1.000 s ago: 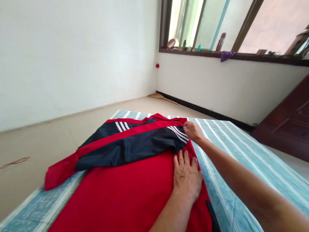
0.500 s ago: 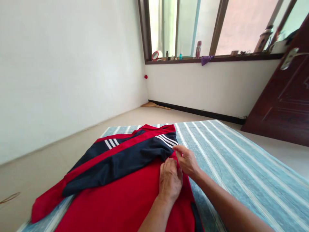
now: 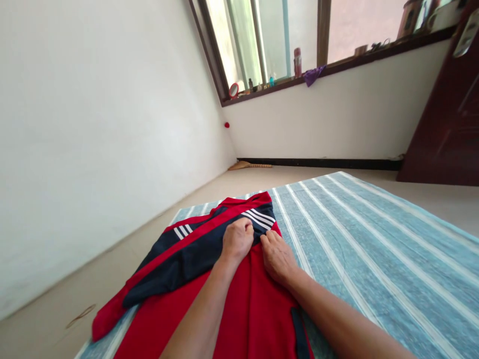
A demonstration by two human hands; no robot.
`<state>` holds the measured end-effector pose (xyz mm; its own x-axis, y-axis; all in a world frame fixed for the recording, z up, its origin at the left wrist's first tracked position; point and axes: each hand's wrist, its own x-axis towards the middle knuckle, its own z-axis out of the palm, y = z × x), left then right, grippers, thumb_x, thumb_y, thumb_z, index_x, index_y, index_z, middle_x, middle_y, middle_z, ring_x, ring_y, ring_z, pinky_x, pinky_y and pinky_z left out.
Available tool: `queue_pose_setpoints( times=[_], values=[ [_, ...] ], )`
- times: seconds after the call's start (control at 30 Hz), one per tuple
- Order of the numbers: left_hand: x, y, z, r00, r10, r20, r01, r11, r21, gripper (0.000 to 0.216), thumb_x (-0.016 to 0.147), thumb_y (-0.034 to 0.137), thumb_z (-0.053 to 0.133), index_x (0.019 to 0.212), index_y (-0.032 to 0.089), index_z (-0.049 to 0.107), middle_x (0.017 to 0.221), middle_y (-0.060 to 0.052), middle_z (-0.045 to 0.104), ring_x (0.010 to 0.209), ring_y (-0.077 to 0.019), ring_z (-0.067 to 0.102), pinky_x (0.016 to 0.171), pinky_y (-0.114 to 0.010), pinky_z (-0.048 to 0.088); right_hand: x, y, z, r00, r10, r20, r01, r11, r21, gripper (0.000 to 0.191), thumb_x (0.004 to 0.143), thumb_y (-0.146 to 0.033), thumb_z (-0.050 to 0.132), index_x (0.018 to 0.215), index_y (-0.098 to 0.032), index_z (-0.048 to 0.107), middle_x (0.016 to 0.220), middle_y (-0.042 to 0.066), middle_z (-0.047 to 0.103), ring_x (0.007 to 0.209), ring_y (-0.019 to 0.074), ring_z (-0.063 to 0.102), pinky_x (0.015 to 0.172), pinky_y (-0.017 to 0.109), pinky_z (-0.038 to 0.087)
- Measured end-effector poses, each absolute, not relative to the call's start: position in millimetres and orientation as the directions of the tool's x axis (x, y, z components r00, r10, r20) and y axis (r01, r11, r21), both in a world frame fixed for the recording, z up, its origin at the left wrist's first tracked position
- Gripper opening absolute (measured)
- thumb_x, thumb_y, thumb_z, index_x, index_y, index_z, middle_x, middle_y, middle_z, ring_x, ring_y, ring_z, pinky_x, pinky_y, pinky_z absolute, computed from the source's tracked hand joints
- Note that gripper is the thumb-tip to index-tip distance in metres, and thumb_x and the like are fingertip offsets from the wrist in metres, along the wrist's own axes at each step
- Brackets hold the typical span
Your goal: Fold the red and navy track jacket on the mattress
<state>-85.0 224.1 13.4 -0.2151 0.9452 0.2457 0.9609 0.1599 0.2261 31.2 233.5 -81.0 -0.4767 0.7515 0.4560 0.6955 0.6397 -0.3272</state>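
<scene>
Big change: left hand (image 3: 238,239) is off the red panel and up on the navy sleeve (image 3: 187,264), and it goes from flatter to a fist. Its fingers are drawn in narrow, gripping jacket cloth by the look of it. Right hand (image 3: 277,257) has slid down off the white stripes (image 3: 258,219) to just below them, at the jacket's right edge. Its fingers bend down onto the cloth; the undersides are hidden, so cannot tell if they pinch or only press.

Jacket (image 3: 237,319) lies on the striped sheet (image 3: 374,239), sleeve slanting across it down to the left, red cuff (image 3: 108,319) at the sheet's left side. View is poor there; the cuff may overhang the edge a bit.

Also new: a long crease (image 3: 250,299) runs down the red panel from between the hands. Navy trim (image 3: 299,331) shows low on the right edge, beside the right forearm.

What it means: both hands now work close together, near but apart, where sleeve meets panel. My read is the right edge is being shifted inward there, with the sleeve's lower end and cuff left untouched.
</scene>
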Motion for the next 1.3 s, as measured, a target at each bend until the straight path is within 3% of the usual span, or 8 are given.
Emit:
queue_pose_setpoints(
  times=[0.13, 0.33, 0.5, 0.67, 0.8, 0.97, 1.13, 1.3],
  values=[
    [-98, 281, 20, -0.215, 0.960, 0.181, 0.977, 0.214, 0.024, 0.025, 0.090, 0.020, 0.045, 0.102, 0.017, 0.066, 0.107, -0.011, 0.070, 0.104, -0.0223, 0.064, 0.086, -0.029, 0.048, 29, 232, -80, -0.485, 0.739, 0.468, 0.701, 0.648, -0.297, 0.018, 0.087, -0.006, 0.043, 0.093, -0.016, 0.057, 0.099, 0.011, 0.057, 0.093, 0.0236, 0.049, 0.086, 0.035, 0.041],
    [-131, 332, -1, -0.307, 0.950, 0.064, 0.950, 0.310, -0.035, 0.042, 0.088, 0.043, 0.050, 0.115, 0.014, 0.063, 0.123, -0.018, 0.063, 0.117, -0.0341, 0.057, 0.094, -0.046, 0.045, 29, 231, -78, -0.472, 0.739, 0.481, 0.703, 0.644, -0.300, 0.018, 0.087, -0.005, 0.044, 0.092, -0.017, 0.057, 0.098, 0.011, 0.056, 0.092, 0.0234, 0.049, 0.086, 0.035, 0.041],
    [-153, 341, -2, -0.313, 0.949, 0.029, 0.946, 0.314, -0.080, 0.049, 0.085, 0.053, 0.047, 0.106, 0.015, 0.069, 0.116, -0.017, 0.067, 0.113, -0.0322, 0.060, 0.092, -0.040, 0.047, 28, 230, -78, -0.470, 0.748, 0.468, 0.706, 0.637, -0.309, 0.019, 0.087, -0.005, 0.043, 0.092, -0.017, 0.057, 0.097, 0.011, 0.057, 0.090, 0.0236, 0.049, 0.084, 0.036, 0.042],
    [-165, 347, 10, -0.282, 0.959, 0.014, 0.956, 0.283, -0.075, 0.034, 0.082, 0.044, 0.052, 0.091, 0.020, 0.073, 0.099, -0.009, 0.074, 0.098, -0.0233, 0.067, 0.079, -0.026, 0.050, 27, 230, -77, -0.475, 0.755, 0.453, 0.704, 0.635, -0.319, 0.020, 0.086, -0.005, 0.042, 0.092, -0.017, 0.058, 0.097, 0.011, 0.057, 0.091, 0.0250, 0.049, 0.085, 0.037, 0.042],
    [-163, 348, 10, -0.323, 0.946, -0.005, 0.943, 0.322, -0.087, 0.027, 0.074, 0.029, 0.059, 0.094, 0.018, 0.074, 0.097, -0.012, 0.074, 0.094, -0.0262, 0.068, 0.073, -0.028, 0.051, 27, 231, -76, -0.476, 0.751, 0.457, 0.707, 0.636, -0.308, 0.020, 0.086, -0.006, 0.042, 0.092, -0.017, 0.058, 0.099, 0.012, 0.057, 0.092, 0.0248, 0.050, 0.086, 0.037, 0.043],
    [-143, 357, 3, -0.262, 0.965, 0.022, 0.962, 0.263, -0.078, 0.037, 0.072, 0.020, 0.061, 0.108, 0.017, 0.069, 0.109, -0.015, 0.071, 0.105, -0.0281, 0.065, 0.081, -0.030, 0.050, 27, 229, -74, -0.470, 0.746, 0.471, 0.720, 0.633, -0.285, 0.018, 0.085, -0.006, 0.046, 0.093, -0.015, 0.059, 0.099, 0.012, 0.058, 0.094, 0.0238, 0.050, 0.087, 0.037, 0.042],
    [-121, 383, -2, -0.133, 0.988, 0.081, 0.991, 0.133, 0.014, 0.042, 0.080, 0.035, 0.057, 0.119, 0.020, 0.063, 0.116, -0.008, 0.069, 0.106, -0.0210, 0.063, 0.084, -0.023, 0.047, 28, 229, -72, -0.484, 0.735, 0.475, 0.718, 0.644, -0.264, 0.016, 0.086, -0.008, 0.046, 0.092, -0.013, 0.060, 0.098, 0.014, 0.058, 0.095, 0.0250, 0.049, 0.089, 0.038, 0.042],
    [-103, 402, -6, -0.141, 0.985, 0.095, 0.989, 0.137, 0.052, 0.047, 0.085, 0.056, 0.046, 0.099, 0.019, 0.072, 0.102, -0.009, 0.073, 0.100, -0.0229, 0.065, 0.080, -0.025, 0.048, 29, 231, -70, -0.509, 0.736, 0.446, 0.716, 0.650, -0.256, 0.018, 0.086, -0.009, 0.044, 0.091, -0.013, 0.061, 0.097, 0.015, 0.058, 0.094, 0.0262, 0.049, 0.088, 0.039, 0.042]
  ],
)
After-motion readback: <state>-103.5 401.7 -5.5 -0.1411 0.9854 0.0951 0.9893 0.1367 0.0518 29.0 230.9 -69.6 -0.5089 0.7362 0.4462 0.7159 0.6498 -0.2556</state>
